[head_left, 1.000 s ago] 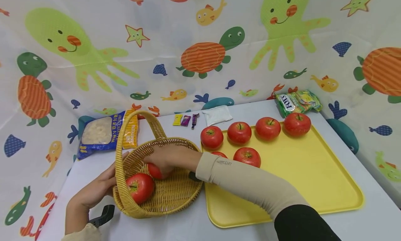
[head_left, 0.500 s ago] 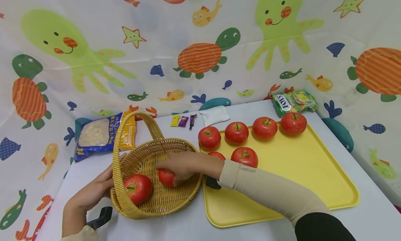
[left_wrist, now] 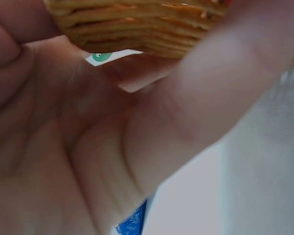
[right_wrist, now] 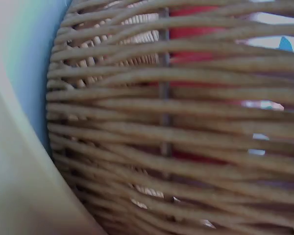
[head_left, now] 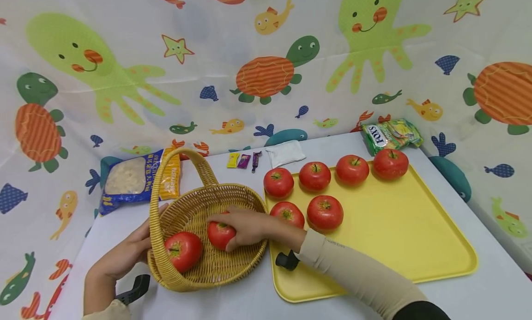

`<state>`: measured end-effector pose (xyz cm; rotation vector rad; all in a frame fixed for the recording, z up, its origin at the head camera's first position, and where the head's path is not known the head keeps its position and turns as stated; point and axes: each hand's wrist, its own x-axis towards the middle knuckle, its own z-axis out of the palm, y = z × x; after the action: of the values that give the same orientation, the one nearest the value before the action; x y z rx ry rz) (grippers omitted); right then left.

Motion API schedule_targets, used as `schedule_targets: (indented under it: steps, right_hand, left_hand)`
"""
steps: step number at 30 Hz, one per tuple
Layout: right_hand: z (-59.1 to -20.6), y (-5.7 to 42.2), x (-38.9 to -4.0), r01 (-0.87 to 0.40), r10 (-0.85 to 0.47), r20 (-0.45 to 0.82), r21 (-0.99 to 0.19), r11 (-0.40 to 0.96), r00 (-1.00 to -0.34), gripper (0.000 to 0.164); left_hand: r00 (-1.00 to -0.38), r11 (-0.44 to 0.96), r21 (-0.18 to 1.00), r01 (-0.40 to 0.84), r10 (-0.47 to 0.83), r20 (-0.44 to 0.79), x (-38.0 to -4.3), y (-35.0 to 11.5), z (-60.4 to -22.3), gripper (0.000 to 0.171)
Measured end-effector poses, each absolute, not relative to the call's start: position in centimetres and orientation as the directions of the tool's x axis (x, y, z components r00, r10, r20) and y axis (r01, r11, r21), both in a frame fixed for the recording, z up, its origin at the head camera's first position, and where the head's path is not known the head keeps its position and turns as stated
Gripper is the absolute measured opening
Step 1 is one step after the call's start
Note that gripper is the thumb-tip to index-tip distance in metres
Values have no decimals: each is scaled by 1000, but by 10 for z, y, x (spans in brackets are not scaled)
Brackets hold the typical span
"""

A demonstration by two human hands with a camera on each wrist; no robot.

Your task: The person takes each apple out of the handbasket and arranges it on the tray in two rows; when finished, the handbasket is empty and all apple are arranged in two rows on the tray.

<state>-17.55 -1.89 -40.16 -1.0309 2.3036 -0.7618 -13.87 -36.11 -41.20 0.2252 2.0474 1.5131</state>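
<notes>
A wicker basket (head_left: 208,269) with a tall arched handle stands left of centre in the head view. My left hand (head_left: 124,255) holds its left side; in the left wrist view, thumb and fingers (left_wrist: 34,19) lie against the woven wall. Inside the basket, my right hand (head_left: 249,225) grips a red apple (head_left: 219,235), thumb on the near side and fingers on the far side. A second apple (head_left: 183,251) lies to its left, under the handle. In the right wrist view, the woven wall (right_wrist: 137,112) hides the right hand's fingers, with red showing through the gaps.
A yellow tray (head_left: 395,227) right of the basket bears several apples (head_left: 325,213) along its far and left sides. Behind are a pasta bag (head_left: 129,177), small wrapped sweets (head_left: 244,161), a white packet (head_left: 285,153) and a green Fox's bag (head_left: 390,135).
My right hand and its apple have shifted right inside the basket, away from the other apple. The forearm has swung nearer, uncovering an apple on the tray. My left hand stays at the basket.
</notes>
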Motion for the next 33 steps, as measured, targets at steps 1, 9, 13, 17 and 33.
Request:
schedule_targets:
  steps: [1,9,13,17,33]
  right_hand:
    - [-402,-20,-175,-496,-778,-206,-668,555,-593,79]
    - [-406,-21,-173,-493,-779,-172,-687,534,-604,77]
    - [-405,-19,-174,-467,-773,-188,-703,537,-606,75]
    - [-402,-15,-175,-427,-766,-168,-747,510,-621,74]
    - [-369,34,-161,-374,-685,18,-848,375,-728,73]
  left_hand:
    - [-817,339,921,-191,464,-341,-139,-362,-412,70]
    - [-815,327,925,-191,472,-336,-137,-363,-413,70]
    - [-814,331,921,-207,464,-350,-138,-362,-413,72]
    - [-815,338,917,-212,456,-357,-138,-360,-413,74]
    - [-820,364,908,-209,440,-365,-138,-361,-413,75]
